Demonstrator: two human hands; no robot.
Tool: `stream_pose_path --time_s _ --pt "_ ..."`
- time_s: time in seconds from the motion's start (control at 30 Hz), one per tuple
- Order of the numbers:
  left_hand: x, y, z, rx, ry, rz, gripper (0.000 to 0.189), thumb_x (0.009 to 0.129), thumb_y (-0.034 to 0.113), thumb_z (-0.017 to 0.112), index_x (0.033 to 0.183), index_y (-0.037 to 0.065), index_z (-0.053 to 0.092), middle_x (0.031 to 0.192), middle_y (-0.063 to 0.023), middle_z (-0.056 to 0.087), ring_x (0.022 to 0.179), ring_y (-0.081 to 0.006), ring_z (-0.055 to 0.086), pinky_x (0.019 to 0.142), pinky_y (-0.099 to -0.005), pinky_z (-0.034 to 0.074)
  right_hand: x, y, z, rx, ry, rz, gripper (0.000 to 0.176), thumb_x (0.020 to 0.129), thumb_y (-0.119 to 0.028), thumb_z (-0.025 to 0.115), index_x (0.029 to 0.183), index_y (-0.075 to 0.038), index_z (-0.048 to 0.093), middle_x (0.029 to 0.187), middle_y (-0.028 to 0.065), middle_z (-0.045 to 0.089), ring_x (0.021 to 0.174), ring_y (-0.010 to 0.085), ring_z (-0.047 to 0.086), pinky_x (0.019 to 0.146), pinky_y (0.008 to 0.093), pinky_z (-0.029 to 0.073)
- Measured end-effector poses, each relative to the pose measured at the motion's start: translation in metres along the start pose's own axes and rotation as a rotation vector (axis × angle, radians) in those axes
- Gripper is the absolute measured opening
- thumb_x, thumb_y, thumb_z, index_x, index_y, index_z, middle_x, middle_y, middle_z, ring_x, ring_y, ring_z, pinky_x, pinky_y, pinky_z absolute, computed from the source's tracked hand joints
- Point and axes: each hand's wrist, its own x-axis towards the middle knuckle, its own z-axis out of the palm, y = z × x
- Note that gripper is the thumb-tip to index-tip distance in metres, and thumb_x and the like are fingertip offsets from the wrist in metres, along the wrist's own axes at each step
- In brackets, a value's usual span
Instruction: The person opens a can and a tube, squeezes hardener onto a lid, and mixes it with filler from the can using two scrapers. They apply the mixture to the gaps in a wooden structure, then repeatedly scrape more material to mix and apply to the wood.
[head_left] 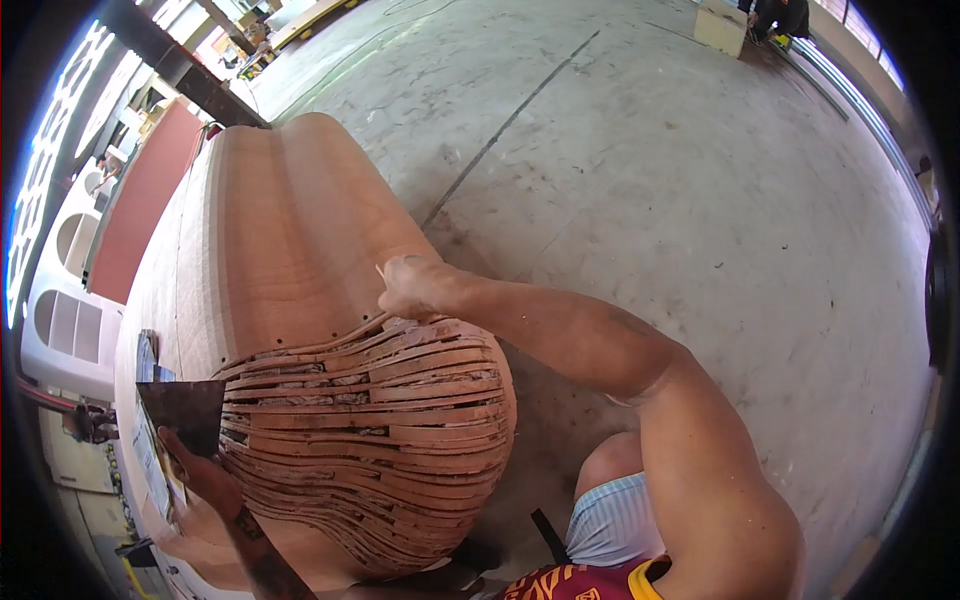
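Observation:
A large curved wooden form (290,230) lies before me, smooth at the far end. Its near, rounded end is covered with narrow bent wooden strips (430,410), with dark, rough gaps between them. My left hand (205,480) is closed on the lower edge of a dark, flat, four-sided plate (190,410) at the form's left side. My right hand (412,287) is closed at the upper edge of the strips. A thin pale tip pokes out beside its fingers; the rest of what it holds is hidden.
Paper or masking sheet (150,470) lies under the plate. A dark post (190,75) and a pinkish panel (145,200) stand behind the form. White arched shelving (75,325) is at left. Far right, a person (780,18) is beside a pale box (719,28). Grey concrete floor (680,180) spreads rightward.

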Motion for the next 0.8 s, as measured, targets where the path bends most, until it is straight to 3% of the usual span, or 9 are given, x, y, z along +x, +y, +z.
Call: stream_pose_path --time_s 0.1,0.17,0.23,0.33,0.4,0.5,0.6,0.7,0.8 --pt "-0.013 0.028 0.014 -0.061 0.014 -0.064 0.076 0.098 0.059 0.058 0.139 -0.004 0.054 0.136 -0.0134 0.057 0.120 -0.0237 0.053 0.104 -0.0379 0.041 -0.015 0.015 -0.027 0.268 0.041 -0.068 0.022 0.087 -0.016 0.060 0.095 0.003 0.069 0.087 0.0181 0.073 0.073 0.0255 0.073 0.059 0.0387 0.058" --pt "-0.014 0.032 0.017 -0.091 0.026 -0.108 0.075 0.099 0.057 0.057 0.143 -0.003 0.052 0.140 -0.0141 0.055 0.124 -0.0243 0.052 0.107 -0.0380 0.040 0.014 0.081 -0.024 0.535 0.005 -0.110 0.017 0.089 -0.014 0.059 0.096 -0.001 0.067 0.080 0.0098 0.070 0.068 0.0197 0.070 0.053 0.0339 0.058" --pt "0.001 0.009 0.007 -0.055 0.016 -0.075 0.074 0.100 0.056 0.056 0.146 -0.003 0.050 0.143 -0.0148 0.054 0.127 -0.0249 0.051 0.109 -0.0377 0.038 0.016 0.134 -0.022 0.580 0.043 -0.072 0.025 0.090 -0.020 0.061 0.107 -0.003 0.067 0.087 0.0138 0.070 0.068 0.0235 0.071 0.056 0.0388 0.061" --pt "-0.013 0.032 0.019 0.000 0.043 -0.040 0.073 0.102 0.053 0.055 0.148 -0.003 0.048 0.146 -0.0157 0.053 0.128 -0.0260 0.052 0.110 -0.0376 0.038 0.035 0.193 0.017 0.695 0.076 0.079 0.022 0.091 -0.020 0.060 0.097 0.000 0.069 0.086 0.0143 0.070 0.067 0.0247 0.070 0.054 0.0390 0.061" --pt "0.001 0.013 0.006 0.002 0.004 -0.103 0.073 0.101 0.053 0.056 0.147 -0.004 0.049 0.145 -0.0163 0.053 0.127 -0.0268 0.053 0.110 -0.0375 0.039 0.041 0.209 0.034 0.703 0.099 0.161 0.022 0.091 -0.019 0.060 0.094 0.001 0.069 0.086 0.0148 0.069 0.069 0.0255 0.071 0.055 0.0401 0.062" --pt "-0.009 0.031 0.016 0.005 -0.004 -0.145 0.075 0.101 0.055 0.056 0.145 -0.006 0.050 0.145 -0.0173 0.053 0.126 -0.0278 0.053 0.109 -0.0379 0.041 0.061 0.220 0.048 0.680 -0.001 0.295 0.017 0.087 -0.013 0.061 0.099 -0.002 0.067 0.084 0.0093 0.066 0.071 0.0218 0.068 0.055 0.0388 0.061" --pt "-0.012 0.035 0.019 0.009 0.002 -0.174 0.077 0.101 0.058 0.052 0.144 -0.006 0.050 0.143 -0.0176 0.054 0.123 -0.0282 0.055 0.108 -0.0398 0.041 0.070 0.226 0.056 0.739 -0.072 0.267 0.015 0.087 -0.012 0.061 0.097 -0.003 0.067 0.085 0.0092 0.066 0.073 0.0226 0.069 0.058 0.0405 0.062" --pt "-0.009 0.028 0.017 0.069 0.031 -0.117 0.079 0.100 0.059 0.054 0.143 -0.006 0.051 0.143 -0.0189 0.054 0.125 -0.0293 0.054 0.108 -0.0400 0.041 0.074 0.226 0.057 0.723 -0.060 0.202 0.021 0.091 -0.015 0.061 0.096 0.005 0.067 0.093 0.0178 0.070 0.072 0.0305 0.073 0.053 0.0407 0.065" --pt "-0.013 0.035 0.024 0.098 0.073 -0.121 0.079 0.101 0.059 0.052 0.144 -0.006 0.050 0.143 -0.0176 0.054 0.125 -0.0293 0.054 0.110 -0.0400 0.039 0.076 0.218 0.052 0.677 -0.076 0.213 0.015 0.087 -0.010 0.059 0.095 -0.002 0.068 0.086 0.0109 0.068 0.073 0.0244 0.070 0.060 0.0413 0.063"
